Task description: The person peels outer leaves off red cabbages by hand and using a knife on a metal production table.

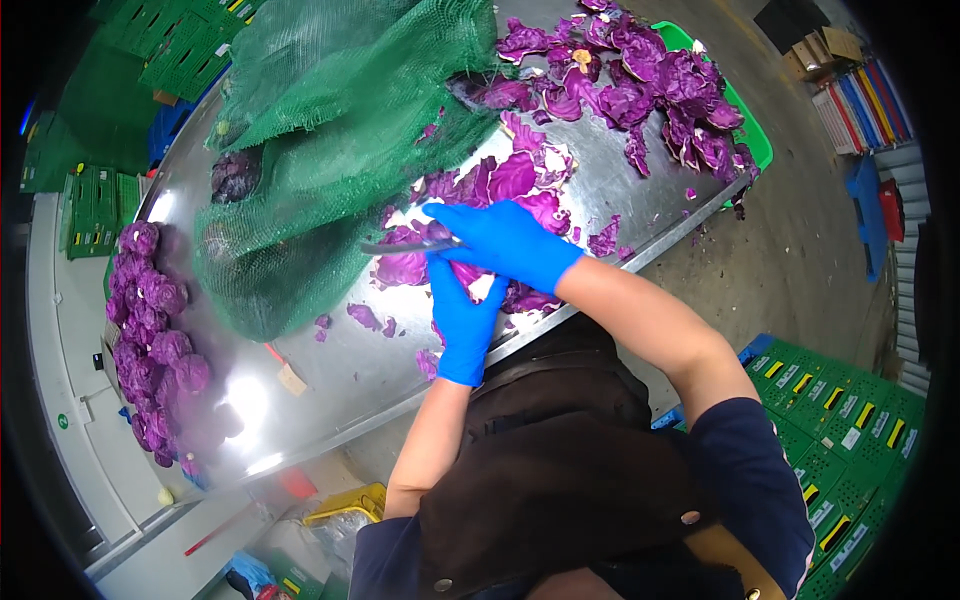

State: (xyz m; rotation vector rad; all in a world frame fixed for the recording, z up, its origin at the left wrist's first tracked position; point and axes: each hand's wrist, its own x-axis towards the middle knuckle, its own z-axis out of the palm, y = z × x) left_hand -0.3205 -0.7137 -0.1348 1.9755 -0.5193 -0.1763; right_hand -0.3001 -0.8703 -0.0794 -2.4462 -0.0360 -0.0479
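Note:
My right hand (510, 244), in a blue glove, grips a knife (405, 247) whose blade points left over the steel table (315, 375). Just below it is my left hand (466, 315), also gloved in blue, with fingers apart around something purple and white, perhaps a red cabbage, mostly hidden by the hands. Loose red cabbage leaves (512, 178) lie beneath and beyond both hands. To the left of the knife tip, a green mesh sack (300, 217) holds dark round heads, and one red cabbage (236, 176) shows at its opening.
Many red cabbages (161, 292) are piled along the table's left end. A heap of leaves (637, 82) covers the far right corner, partly over a green crate (754, 135). A tag (291, 380) lies near the sack. Stacked green crates (832, 450) stand at the lower right.

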